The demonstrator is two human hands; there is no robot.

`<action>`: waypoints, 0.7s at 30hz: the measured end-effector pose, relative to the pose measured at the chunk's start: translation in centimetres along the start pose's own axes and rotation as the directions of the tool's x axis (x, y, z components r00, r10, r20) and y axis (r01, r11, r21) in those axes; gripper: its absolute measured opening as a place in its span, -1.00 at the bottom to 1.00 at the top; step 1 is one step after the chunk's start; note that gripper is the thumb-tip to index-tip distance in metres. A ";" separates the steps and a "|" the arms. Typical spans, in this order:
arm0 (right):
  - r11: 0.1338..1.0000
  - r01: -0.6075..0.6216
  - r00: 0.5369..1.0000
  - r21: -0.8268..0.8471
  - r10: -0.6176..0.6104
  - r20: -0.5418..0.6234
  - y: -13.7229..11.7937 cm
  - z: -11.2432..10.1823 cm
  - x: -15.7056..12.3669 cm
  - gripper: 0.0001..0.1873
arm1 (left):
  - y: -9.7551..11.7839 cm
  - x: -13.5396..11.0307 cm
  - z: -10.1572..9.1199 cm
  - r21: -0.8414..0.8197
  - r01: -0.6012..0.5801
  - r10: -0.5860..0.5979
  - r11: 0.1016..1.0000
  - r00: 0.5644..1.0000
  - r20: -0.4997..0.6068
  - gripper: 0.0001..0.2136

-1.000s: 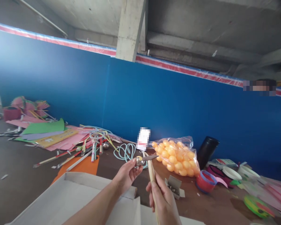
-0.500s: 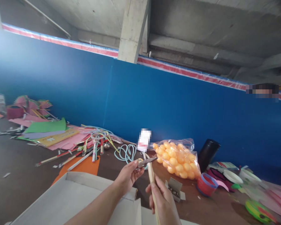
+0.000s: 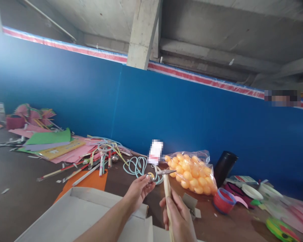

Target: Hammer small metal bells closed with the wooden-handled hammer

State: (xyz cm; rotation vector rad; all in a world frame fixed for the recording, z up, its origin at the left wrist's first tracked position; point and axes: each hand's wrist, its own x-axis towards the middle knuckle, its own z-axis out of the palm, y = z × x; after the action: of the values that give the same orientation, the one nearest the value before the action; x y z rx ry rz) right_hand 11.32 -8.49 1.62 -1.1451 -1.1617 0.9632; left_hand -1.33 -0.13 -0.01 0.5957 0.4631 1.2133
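Observation:
Between the fingertips of my left hand (image 3: 138, 192) is a small shiny metal ball (image 3: 149, 178), its lower part covered by the fingers. My right hand (image 3: 178, 211) is wrapped round the pale wooden handle of a hammer (image 3: 166, 181), held upright. The hammer's narrow grey head lies sideways at the top, its left end close to the ball with a small gap. Behind my left hand, a loop of light blue cord (image 3: 135, 166) rests on the table. A small open cardboard box (image 3: 190, 201) with small metal pieces stands partly hidden behind my right hand.
A bag of orange balls (image 3: 192, 171) sits beyond my right hand, near a black cylinder (image 3: 226, 168) and a red tub (image 3: 224, 200). A white box lid (image 3: 86, 215) lies under my left forearm. Coloured paper (image 3: 50, 136) and sticks cover the left, against a blue wall (image 3: 166, 101).
The hammer has shifted right, and its head has come away from the metal ball. My left hand stays nearly in place, still gripping the ball.

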 end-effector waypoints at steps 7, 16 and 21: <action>0.999 -0.039 0.999 -0.006 0.039 -0.003 0.5 -0.1 0.0 -0.43 | 0.1 0.0 0.2 0.011 0.013 -0.012 1.000 1.000 -0.014 -0.82; 0.999 -0.033 0.999 -0.012 0.033 -0.006 0.6 -0.1 0.2 -0.45 | -0.1 0.2 0.0 0.014 0.000 0.001 1.000 1.000 -0.030 -0.82; 0.999 -0.049 0.999 -0.023 0.049 -0.018 0.4 0.0 0.1 -0.43 | -0.1 0.3 0.0 0.012 0.008 -0.008 1.000 1.000 -0.019 -0.82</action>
State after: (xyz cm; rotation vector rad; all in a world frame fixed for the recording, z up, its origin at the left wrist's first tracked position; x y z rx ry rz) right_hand 11.31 -8.35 1.22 -1.2032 -1.1383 0.9773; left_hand -1.18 0.16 -0.11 0.5926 0.4886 1.2104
